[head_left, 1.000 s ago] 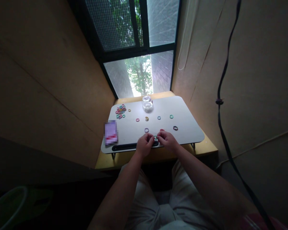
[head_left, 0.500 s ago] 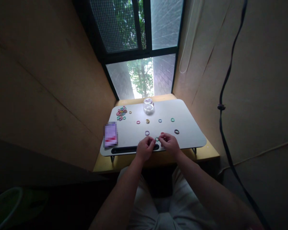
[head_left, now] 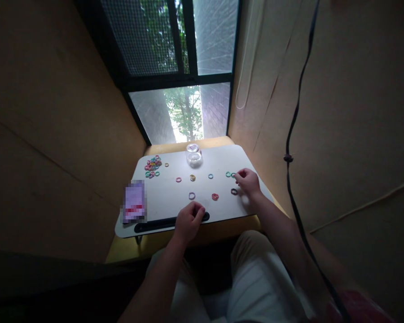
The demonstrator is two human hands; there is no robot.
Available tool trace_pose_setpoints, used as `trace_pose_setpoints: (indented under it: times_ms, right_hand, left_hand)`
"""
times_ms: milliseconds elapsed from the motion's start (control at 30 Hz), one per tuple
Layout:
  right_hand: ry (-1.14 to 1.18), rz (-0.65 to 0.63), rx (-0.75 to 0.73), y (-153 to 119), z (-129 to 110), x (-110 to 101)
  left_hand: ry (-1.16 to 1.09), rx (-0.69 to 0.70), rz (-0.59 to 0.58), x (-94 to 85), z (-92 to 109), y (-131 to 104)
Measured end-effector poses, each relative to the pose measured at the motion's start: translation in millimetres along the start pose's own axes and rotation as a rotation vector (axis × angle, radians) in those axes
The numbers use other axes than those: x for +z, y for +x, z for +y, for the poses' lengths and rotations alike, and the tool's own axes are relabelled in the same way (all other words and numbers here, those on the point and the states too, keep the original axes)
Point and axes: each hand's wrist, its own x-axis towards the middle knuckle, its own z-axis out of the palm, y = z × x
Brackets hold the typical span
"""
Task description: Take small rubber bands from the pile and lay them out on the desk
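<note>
My right hand (head_left: 248,181) pinches a dark green hair tie (head_left: 233,175) between thumb and fingertips. It is low over the white lap table, right beside a lighter green hair tie (head_left: 228,174). A dark hair tie (head_left: 234,191) lies just below that hand. My left hand (head_left: 189,218) is closed, thumb against fingers, by the front edge over the black slot (head_left: 158,223); nothing shows in it. Between the hands are red hair ties (head_left: 215,197) and a purple one (head_left: 191,196). Farther back lie a pink (head_left: 178,179), a yellow (head_left: 192,177) and a blue one (head_left: 210,176).
A heap of mixed hair ties (head_left: 153,165) covers the far left corner of the white table (head_left: 168,202), a single yellowish tie (head_left: 166,164) beside it. A clear open container (head_left: 194,157) stands at the back. A blurred purple packet (head_left: 134,202) lies left. A black cord (head_left: 294,116) hangs at right.
My right hand has left my left hand and moved right and away with the green hair tie, to beside the lighter green one. The left hand stays near the front edge. The view has shifted.
</note>
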Motion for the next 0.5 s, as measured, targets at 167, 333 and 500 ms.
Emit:
trace_pose_setpoints:
  times_ms: [167,333,500]
  right_hand:
    - [-0.352,0.031,-0.132,21.5,4.1,4.3]
    - [-0.611,0.042,-0.227,26.0,0.2,15.5]
    - [-0.823,-0.093,-0.388,18.9,-3.1,23.4]
  left_hand:
    - [0.007,-0.001,-0.002,0.2,1.3,-0.4]
    - [0.021,0.001,0.003,0.1,3.5,-0.8]
    - [0.063,-0.006,-0.018,-0.5,6.3,-1.9]
